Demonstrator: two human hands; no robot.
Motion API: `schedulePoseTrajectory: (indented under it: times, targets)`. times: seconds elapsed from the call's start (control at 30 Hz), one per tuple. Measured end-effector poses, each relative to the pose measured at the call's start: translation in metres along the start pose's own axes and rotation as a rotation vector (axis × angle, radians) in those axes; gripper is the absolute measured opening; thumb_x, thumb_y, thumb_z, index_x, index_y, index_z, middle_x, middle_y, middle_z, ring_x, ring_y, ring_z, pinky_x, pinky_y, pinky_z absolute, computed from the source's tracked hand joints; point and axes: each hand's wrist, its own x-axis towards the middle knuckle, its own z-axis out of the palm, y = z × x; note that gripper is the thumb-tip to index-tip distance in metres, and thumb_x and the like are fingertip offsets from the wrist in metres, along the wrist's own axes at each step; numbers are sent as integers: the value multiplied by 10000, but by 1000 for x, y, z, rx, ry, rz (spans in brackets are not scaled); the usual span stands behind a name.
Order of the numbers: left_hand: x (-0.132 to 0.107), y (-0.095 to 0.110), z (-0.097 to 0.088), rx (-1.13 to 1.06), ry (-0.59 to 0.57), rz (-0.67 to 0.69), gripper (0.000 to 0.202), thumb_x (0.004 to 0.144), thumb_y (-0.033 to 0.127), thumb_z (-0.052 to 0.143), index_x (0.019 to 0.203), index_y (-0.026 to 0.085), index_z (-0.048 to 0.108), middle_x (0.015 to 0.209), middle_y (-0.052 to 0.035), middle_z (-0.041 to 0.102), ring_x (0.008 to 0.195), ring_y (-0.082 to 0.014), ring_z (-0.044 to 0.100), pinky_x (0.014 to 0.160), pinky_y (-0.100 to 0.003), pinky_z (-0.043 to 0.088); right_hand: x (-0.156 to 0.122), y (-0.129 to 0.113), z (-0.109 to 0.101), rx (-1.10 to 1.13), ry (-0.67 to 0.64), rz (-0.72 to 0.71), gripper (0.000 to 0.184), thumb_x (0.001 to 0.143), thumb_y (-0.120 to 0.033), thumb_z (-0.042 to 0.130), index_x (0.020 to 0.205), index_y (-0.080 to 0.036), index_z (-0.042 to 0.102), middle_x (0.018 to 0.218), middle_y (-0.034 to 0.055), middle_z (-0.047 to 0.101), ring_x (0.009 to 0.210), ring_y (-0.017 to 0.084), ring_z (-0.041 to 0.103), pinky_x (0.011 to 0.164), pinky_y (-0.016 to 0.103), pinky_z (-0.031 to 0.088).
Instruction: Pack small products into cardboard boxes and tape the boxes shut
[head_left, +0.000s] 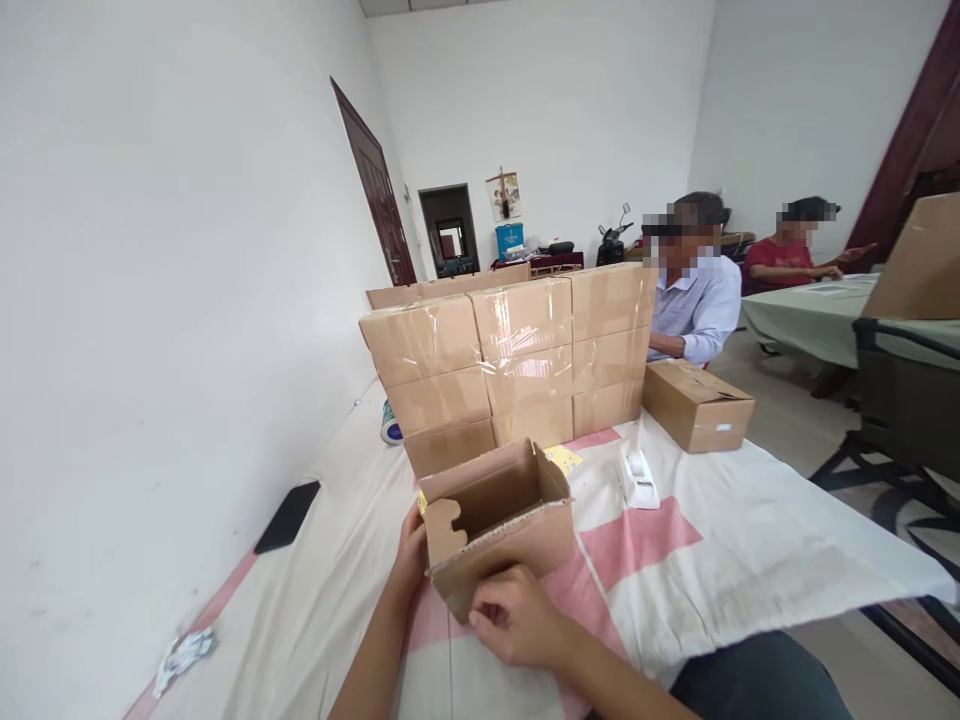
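Observation:
An open cardboard box (pixel 499 540), its top edges ragged and a notched flap at its left end, stands on the cloth-covered table in front of me. My left hand (pixel 410 545) is against the box's left side, with the fingertips hidden behind it. Close to the near face, my right hand (pixel 517 615) is curled with thumb and fingers drawn together; whatever they hold, if anything, cannot be made out. A bit of yellow patterned material (pixel 562 459) shows just behind the box.
Behind stands a wall of taped cartons (pixel 525 350). To the right are a white tape dispenser (pixel 639 480) and a closed carton (pixel 699 407). A black phone-like slab (pixel 288 517) and crumpled paper (pixel 186 655) lie left. Two people sit beyond.

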Motion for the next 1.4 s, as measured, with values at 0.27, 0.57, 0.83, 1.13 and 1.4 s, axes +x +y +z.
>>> schedulePoseTrajectory:
  times: [0.27,0.57,0.83,1.13,1.4]
  targets:
    - [-3,7,4,-7,43,-24,527,583,392,816,1065,194,736,949,-58,769,895,-265,705,776,-328,541,10,-6,-9,51,-43,60,135,798,-191,617,663,-189,633,614,-14,657,535,108,561,552,219,382]
    - [-1,5,4,0,26,-21,499,584,374,813,1047,199,750,912,-51,764,848,-260,700,760,-335,536,9,-7,-7,71,-24,131,184,799,-177,631,617,-185,602,585,-24,615,529,103,529,543,227,366]
    - [-4,6,9,-14,-19,2,458,593,319,818,1030,204,750,952,-43,762,849,-239,702,759,-310,539,2,-7,-10,250,11,251,221,832,-172,619,612,-182,617,592,-2,657,540,124,580,545,233,418]
    - [-5,0,9,17,-13,-19,497,601,335,814,1077,205,748,983,-61,774,948,-285,721,842,-359,566,-4,-2,-9,493,57,371,258,864,-284,653,632,-178,619,634,43,715,560,154,657,572,251,501]
    - [-2,2,6,92,62,-13,460,622,457,773,1027,240,749,931,-55,766,893,-300,712,787,-393,573,5,-9,-1,515,60,360,267,868,-300,667,635,-174,634,624,35,709,539,149,642,546,244,493]
